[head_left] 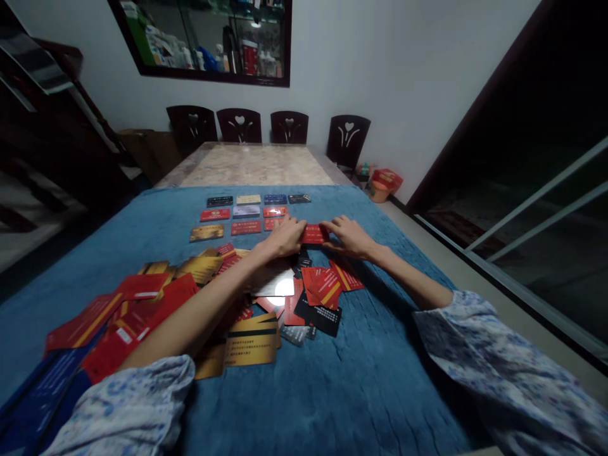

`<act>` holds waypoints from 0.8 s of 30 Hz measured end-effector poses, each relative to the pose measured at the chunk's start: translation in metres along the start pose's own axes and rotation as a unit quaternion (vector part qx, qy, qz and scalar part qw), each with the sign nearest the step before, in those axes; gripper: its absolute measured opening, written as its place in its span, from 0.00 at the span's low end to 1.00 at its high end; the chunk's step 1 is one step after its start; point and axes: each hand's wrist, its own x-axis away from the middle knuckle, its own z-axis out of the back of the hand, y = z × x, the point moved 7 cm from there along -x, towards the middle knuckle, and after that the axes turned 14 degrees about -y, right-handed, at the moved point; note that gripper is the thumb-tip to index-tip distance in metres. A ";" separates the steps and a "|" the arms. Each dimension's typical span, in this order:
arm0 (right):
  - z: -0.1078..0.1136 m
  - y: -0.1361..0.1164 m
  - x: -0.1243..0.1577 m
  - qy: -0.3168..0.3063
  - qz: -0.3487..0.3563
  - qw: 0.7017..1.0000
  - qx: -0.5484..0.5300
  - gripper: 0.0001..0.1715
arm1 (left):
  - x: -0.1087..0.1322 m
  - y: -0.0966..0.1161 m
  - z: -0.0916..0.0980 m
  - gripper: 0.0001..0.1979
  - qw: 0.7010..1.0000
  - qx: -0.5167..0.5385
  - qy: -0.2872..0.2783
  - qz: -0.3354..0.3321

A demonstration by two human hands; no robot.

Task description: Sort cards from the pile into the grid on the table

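Between my two hands lies a red card, perhaps the top of a small stack, at the right end of the nearest row. My left hand has its fingers closed on the card's left end. At the right end, my right hand grips it with bent fingers. Beyond and to the left sit neat card stacks in rows: a black one, a cream one, a gold one and a lilac one. Loose red cards and black cards spread below my hands.
A heap of red cards, gold cards and blue cards lies under and beside my left forearm. A blue cloth covers the near tabletop. Dark chairs stand round the far end, near a red box.
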 end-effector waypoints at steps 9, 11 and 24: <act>0.014 -0.017 -0.032 -0.014 0.011 1.000 0.011 0.28 | 0.004 -0.032 0.011 0.18 0.998 -0.050 0.000 0.022; 0.017 -0.022 -0.039 -0.032 0.008 0.999 0.010 0.27 | 0.007 -0.039 0.014 0.18 0.998 -0.054 -0.002 0.028; 0.029 -0.043 -0.079 -0.104 -0.002 0.995 -0.009 0.22 | 0.007 -0.080 0.014 0.11 0.996 -0.070 -0.011 0.059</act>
